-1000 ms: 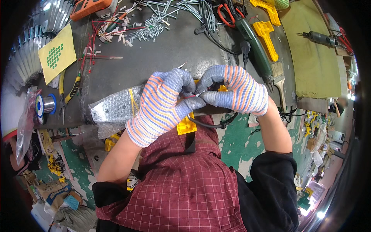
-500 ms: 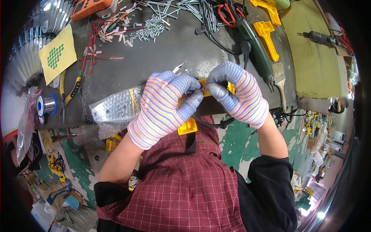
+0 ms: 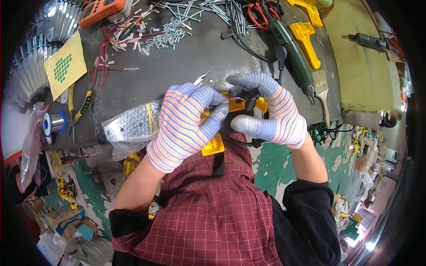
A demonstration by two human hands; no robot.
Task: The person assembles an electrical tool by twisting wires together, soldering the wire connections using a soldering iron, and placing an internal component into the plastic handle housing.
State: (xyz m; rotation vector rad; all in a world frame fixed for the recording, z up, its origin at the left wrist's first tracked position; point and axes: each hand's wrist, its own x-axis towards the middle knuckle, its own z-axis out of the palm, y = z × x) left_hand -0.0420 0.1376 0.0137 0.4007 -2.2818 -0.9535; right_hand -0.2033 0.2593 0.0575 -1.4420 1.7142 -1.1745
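Observation:
In striped gloves, both hands are over the near edge of the bench. My left hand (image 3: pixel 191 124) pinches thin wires (image 3: pixel 235 99) between thumb and forefinger; their reddish ends stick out to the right. Opposite, my right hand (image 3: pixel 275 111) has thumb and forefinger spread wide, with its other fingertips curled close to the wire ends. Beneath the hands lies a yellow plastic part (image 3: pixel 261 105), partly covered by them. A square yellow plastic end (image 3: pixel 214 145) shows below my left hand; whether it belongs to the same part is hidden. White wire tips (image 3: pixel 201 79) poke out beyond my left knuckles.
Left of my hands lies a bubble-wrapped packet (image 3: pixel 131 126), beyond it pliers (image 3: pixel 83 106) and a solder spool (image 3: pixel 54 121). Screws (image 3: pixel 171 35) are heaped at the back. A green corded tool (image 3: pixel 293 55), yellow parts (image 3: pixel 305 43) and a brush (image 3: pixel 321 91) lie right.
My right thumb and forefinger have parted from the wires and spread open, baring the wire ends. My left hand keeps its pinch and has shifted slightly left.

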